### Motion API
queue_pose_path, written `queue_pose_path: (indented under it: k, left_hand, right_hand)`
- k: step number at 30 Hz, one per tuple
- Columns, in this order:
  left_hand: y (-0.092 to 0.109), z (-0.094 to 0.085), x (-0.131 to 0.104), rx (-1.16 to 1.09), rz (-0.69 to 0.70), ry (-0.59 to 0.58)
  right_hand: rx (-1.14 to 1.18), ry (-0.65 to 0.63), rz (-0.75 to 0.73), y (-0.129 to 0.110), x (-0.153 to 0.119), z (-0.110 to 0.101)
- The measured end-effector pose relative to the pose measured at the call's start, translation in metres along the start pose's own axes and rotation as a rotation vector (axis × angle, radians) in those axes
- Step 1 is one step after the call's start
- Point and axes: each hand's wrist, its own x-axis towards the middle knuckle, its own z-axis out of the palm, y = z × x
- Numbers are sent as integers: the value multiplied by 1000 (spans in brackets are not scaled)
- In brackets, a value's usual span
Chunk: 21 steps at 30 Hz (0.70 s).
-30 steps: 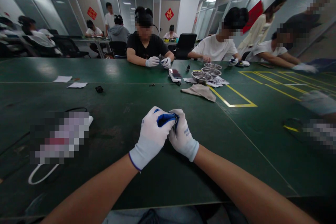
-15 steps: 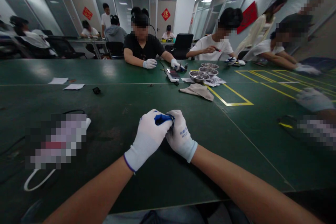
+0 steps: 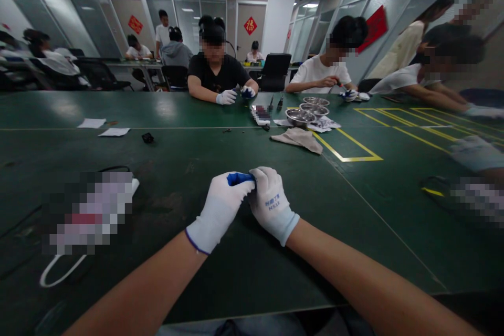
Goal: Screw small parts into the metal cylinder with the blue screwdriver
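Note:
My left hand (image 3: 227,200) and my right hand (image 3: 271,200) meet above the green table (image 3: 189,283), both in white knit gloves with blue-coated palms. The fingertips of the two hands press together, thumb and fingers pinched. Whatever sits between them is hidden by the gloves or too small to make out. Printed blue lettering shows on the back of the right glove. To the left of my hands lies a blurred-out device with a white strap loop (image 3: 59,275).
Beyond my hands lie a beige cloth (image 3: 298,139), metal bowls (image 3: 300,117), a small black part (image 3: 147,137) and white papers (image 3: 114,132). Yellow tape (image 3: 360,159) marks the table at right. Across sits a gloved co-worker (image 3: 216,71); another gloved hand (image 3: 476,152) is at far right.
My hands stay together; the right hand has turned slightly and its fingers close nearer the left. The co-worker across has drawn one gloved hand back from the device on the table.

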Motion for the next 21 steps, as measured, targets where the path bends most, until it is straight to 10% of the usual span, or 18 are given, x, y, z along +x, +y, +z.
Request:
queue_pose_path:
  k: [21]
  left_hand:
    - [-7, -17, 24, 529, 276, 50]
  right_hand:
    - [343, 71, 192, 4, 7, -2]
